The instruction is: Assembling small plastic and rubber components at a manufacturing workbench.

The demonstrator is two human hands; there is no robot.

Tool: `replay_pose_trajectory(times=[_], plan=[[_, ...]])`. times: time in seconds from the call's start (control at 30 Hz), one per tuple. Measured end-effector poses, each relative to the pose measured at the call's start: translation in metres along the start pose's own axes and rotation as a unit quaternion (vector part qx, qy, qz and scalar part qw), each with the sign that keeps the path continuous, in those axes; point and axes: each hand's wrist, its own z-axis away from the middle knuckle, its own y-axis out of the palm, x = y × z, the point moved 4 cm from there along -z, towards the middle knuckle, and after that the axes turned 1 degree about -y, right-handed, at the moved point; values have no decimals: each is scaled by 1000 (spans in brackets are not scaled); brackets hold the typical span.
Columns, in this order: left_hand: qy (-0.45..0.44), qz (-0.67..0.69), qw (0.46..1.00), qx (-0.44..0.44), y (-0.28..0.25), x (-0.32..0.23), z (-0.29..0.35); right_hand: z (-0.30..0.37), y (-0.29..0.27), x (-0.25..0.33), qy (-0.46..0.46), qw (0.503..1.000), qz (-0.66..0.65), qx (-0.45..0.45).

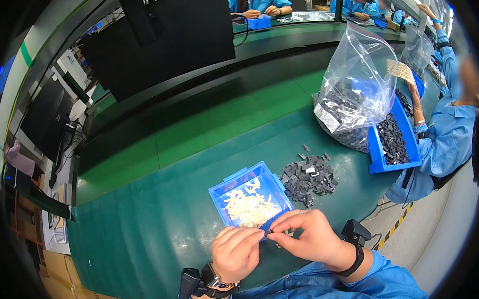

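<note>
My left hand (237, 253) and my right hand (311, 237) meet just in front of a shallow blue tray (220, 208). Their fingertips pinch a small black part (269, 232) between them, mostly covered by the fingers. Both hands are closed. In the tray lies a heap of small cream-coloured pieces (250, 209). Right of the tray, on the green mat, a loose pile of small dark grey rectangular parts (308, 179) is spread out.
A large clear plastic bag (352, 95) of dark parts stands at the right, against a long blue bin (377, 157) of similar parts. A co-worker in blue (445, 135) sits beyond it. A black monitor (164, 46) hangs over the back of the green bench (136, 235).
</note>
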Motion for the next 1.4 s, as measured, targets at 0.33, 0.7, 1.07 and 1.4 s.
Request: replay_pose_trajectory(times=[0.33, 0.7, 1.07, 1.4], plan=[[31, 44, 999, -3, -1, 0, 3, 4, 2, -17, 111, 981, -150, 60], [2, 112, 993, -47, -3, 0, 4, 9, 20, -29, 114, 861, -490, 71], [-3, 77, 997, -30, -3, 2, 8, -1, 3, 9, -248, 964, 15, 100], [-31, 43, 998, -23, 0, 4, 13, 2, 9, 11, -326, 928, 169, 57]])
